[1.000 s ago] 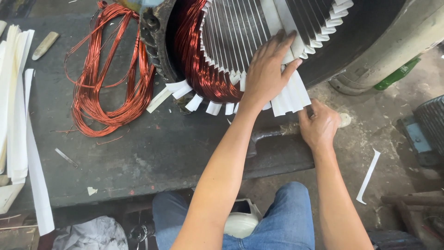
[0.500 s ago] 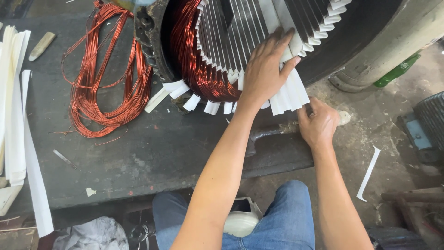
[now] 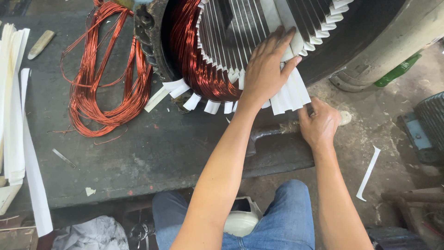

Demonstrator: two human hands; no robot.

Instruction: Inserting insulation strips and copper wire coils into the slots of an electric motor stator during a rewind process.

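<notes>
Dark workbench (image 3: 152, 153) holds a motor stator (image 3: 259, 41) with copper windings. Left hand (image 3: 266, 69) presses flat, fingers spread, on its white paper strips (image 3: 289, 92). Right hand (image 3: 321, 125) grips a hammer (image 3: 268, 134). Loose copper coil (image 3: 106, 83) lies nearby.

You see copper-red wire coils (image 3: 106, 69), white paper strips (image 3: 289, 90) fanned against dark ribbed metal, a grey-black counter (image 3: 138, 157), and your blue jeans (image 3: 286, 217).

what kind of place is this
Probably a motor repair or rewinding workshop: a large stator with copper windings and white slot paper, a loose copper wire coil, a grimy workbench.
</notes>
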